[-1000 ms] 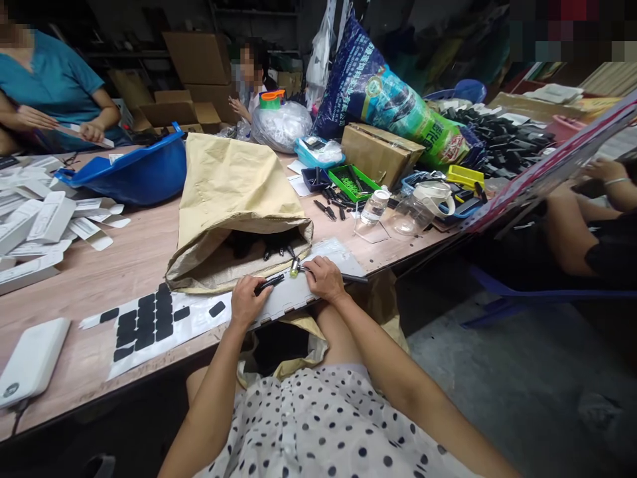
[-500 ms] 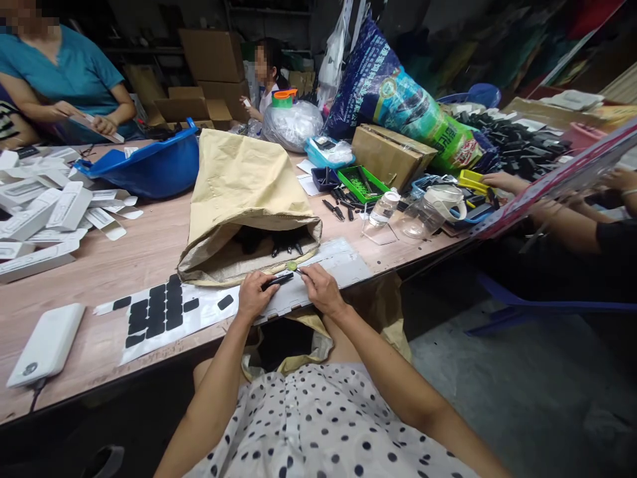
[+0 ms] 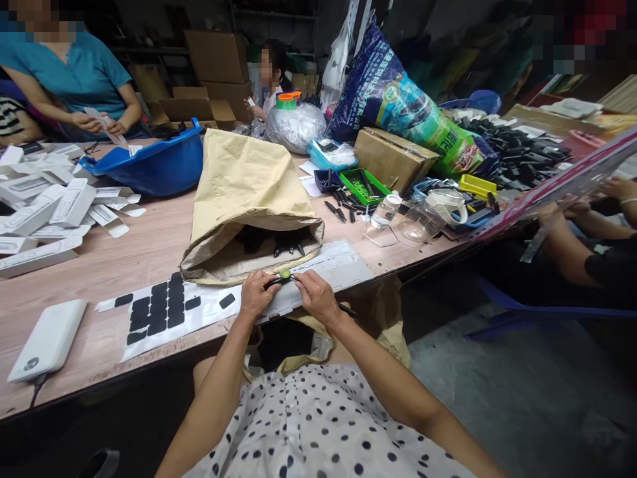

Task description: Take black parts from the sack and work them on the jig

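My left hand (image 3: 255, 293) is closed around a slim black pen-like piece (image 3: 273, 283), held over the grey board at the table edge. A small round yellow-green piece (image 3: 285, 273) sits at the far end of the black piece, between my hands. My right hand (image 3: 317, 296) pinches a slim tool (image 3: 347, 309); its thin tip meets the green piece and its black end sticks out behind the hand. The exact kind of tool is unclear. Beyond my hands lies a beige sack (image 3: 249, 179), its mouth towards me, with black pointed pieces (image 3: 289, 250) inside.
A sheet of black stickers (image 3: 159, 309) and a white power bank (image 3: 50, 340) lie left. White boxes (image 3: 44, 206) and a blue basin (image 3: 154, 162) stand behind. Trays, including a green tray (image 3: 365, 186), and a clear bottle (image 3: 385, 210) are right. Co-workers sit around the table.
My right hand has brought the tool tip and green piece left onto the black piece in my left hand. The tool's black end now shows behind my right hand.
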### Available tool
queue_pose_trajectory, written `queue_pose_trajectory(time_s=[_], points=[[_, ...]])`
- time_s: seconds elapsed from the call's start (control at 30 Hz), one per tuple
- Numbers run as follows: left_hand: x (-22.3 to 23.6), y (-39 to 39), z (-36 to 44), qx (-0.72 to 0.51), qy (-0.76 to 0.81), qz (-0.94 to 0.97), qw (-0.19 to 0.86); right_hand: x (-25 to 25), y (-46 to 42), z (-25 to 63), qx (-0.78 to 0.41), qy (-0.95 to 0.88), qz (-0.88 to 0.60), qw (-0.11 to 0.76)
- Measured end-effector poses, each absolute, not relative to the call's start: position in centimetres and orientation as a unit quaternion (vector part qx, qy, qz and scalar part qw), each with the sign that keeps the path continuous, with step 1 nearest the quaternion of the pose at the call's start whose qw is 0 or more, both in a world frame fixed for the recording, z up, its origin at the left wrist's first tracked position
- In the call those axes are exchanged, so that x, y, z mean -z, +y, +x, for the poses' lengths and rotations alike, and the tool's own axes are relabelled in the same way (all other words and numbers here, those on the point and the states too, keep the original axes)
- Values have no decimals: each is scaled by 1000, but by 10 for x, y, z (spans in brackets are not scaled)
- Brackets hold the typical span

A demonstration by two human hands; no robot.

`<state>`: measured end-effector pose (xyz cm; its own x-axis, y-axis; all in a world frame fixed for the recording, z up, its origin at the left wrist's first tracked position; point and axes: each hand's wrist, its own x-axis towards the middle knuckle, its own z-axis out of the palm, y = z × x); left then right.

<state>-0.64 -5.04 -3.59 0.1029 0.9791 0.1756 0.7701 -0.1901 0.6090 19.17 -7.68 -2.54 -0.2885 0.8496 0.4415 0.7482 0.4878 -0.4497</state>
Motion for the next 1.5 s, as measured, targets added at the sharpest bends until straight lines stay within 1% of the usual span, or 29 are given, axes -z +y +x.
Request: queue_pose_trajectory(time_s=[0.2,0.33,0.4,0.6,0.7,0.87,1.03,1.2,1.33,1.5], points=[[37,-51,-6,-278,613,717,180,33,-74,197,-79,-800,-509,309],[34,-51,-6,-275,611,720,181,31,-66,204,-67,-783,-525,327],[32,-52,-6,-273,609,722,183,28,-59,211,-54,-782,-531,321],[29,-56,-4,-271,606,724,185,28,-35,242,3,-812,-535,235],[27,-58,-4,-270,607,726,179,33,-30,251,19,-825,-522,214],[27,-58,-5,-264,604,732,171,38,-31,250,22,-816,-525,242],[21,-59,-7,-268,599,731,187,37,-33,247,14,-810,-532,245],[12,-103,0,-291,516,767,246,36,-33,246,15,-809,-530,252],[32,-149,7,-274,483,780,288,37,-33,245,15,-806,-537,248],[73,-169,4,-196,561,753,283,38,-32,243,11,-803,-544,244]])
